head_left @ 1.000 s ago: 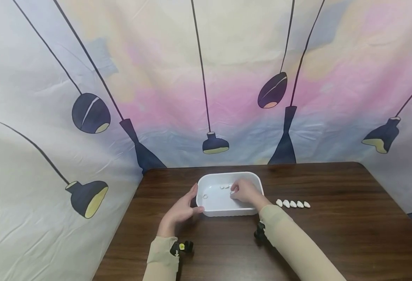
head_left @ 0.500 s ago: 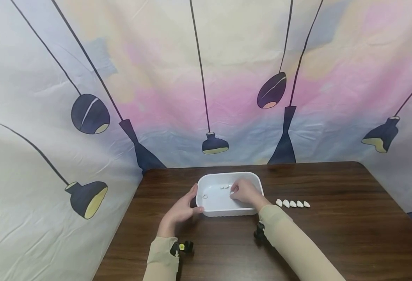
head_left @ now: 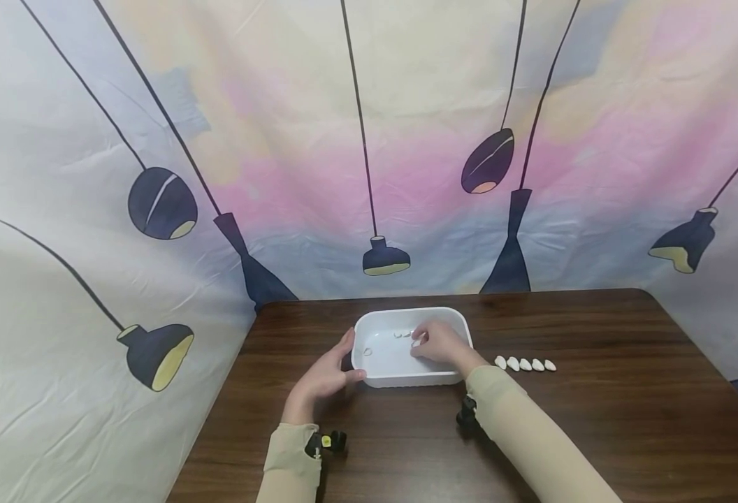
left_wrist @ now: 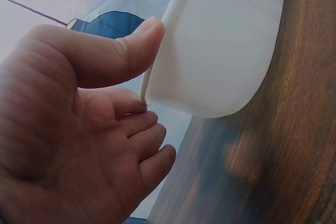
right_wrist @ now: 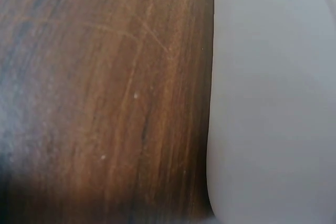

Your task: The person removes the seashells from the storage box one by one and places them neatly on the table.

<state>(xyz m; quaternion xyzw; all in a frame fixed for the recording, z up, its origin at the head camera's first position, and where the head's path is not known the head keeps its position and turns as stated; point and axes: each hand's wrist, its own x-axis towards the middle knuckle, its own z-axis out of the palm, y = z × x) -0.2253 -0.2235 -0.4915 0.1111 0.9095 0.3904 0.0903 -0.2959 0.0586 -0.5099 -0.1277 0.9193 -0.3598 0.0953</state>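
In the head view, a white rectangular tray (head_left: pixel 394 381) stands on the table. My left hand (head_left: pixel 323 375) holds its left end, thumb at the front rim and fingers along the left side. The left wrist view shows that thumb and index finger on the rim, the other fingers loosely bent. My right hand (head_left: pixel 439 342) reaches inside the tray, thumb and fingertips pinching a small white shell-like piece (head_left: pixel 416 343). A few similar pieces (head_left: pixel 398 335) lie just left of the fingertips. Another piece (head_left: pixel 367 351) is near the tray's left wall. In the right wrist view my hand is hidden.
Right of the tray, several white shell-like pieces (head_left: pixel 525 365) lie in a neat row on the dark wooden table (head_left: pixel 407 440). Behind the table hangs a cloth (head_left: pixel 432 154) printed with lamps. A black wrist camera (head_left: pixel 328 442) sits on the left forearm.
My right fingertips have shifted very slightly within the tray, around the small piece. The left hand, the tray and the row of pieces stay where they were.
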